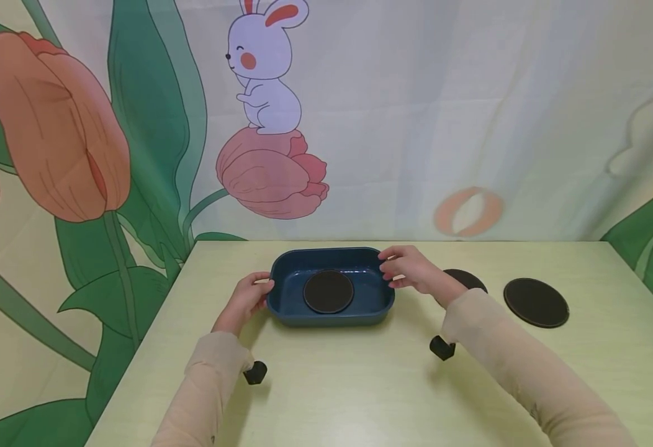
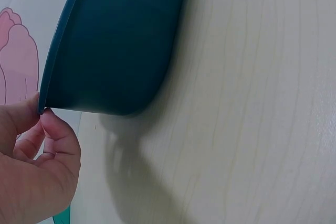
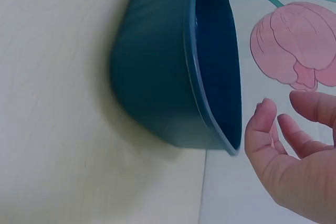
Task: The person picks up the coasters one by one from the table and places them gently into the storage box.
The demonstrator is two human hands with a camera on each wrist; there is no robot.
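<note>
A dark blue rectangular tub (image 1: 332, 320) with rounded corners stands towards the back of the table, and a round black disc (image 1: 329, 292) lies inside it. At its left end, my left hand (image 1: 246, 295) pinches the rim between thumb and fingers; the left wrist view shows the thumb and index finger (image 2: 60, 132) meeting on the rim's edge. My right hand (image 1: 413, 272) is at the tub's right end, close by the rim. The right wrist view has its loosely bent fingers (image 3: 260, 129) apart from the thumb, with nothing between them and a gap to the tub.
Two more round black discs lie to the right: one disc (image 1: 466, 279) partly behind the right forearm, the other disc (image 1: 536, 302) farther right. Small black blocks (image 1: 442, 347) show by both wrists. A printed curtain (image 1: 388, 124) hangs along the back edge of the pale wooden table (image 1: 349, 385).
</note>
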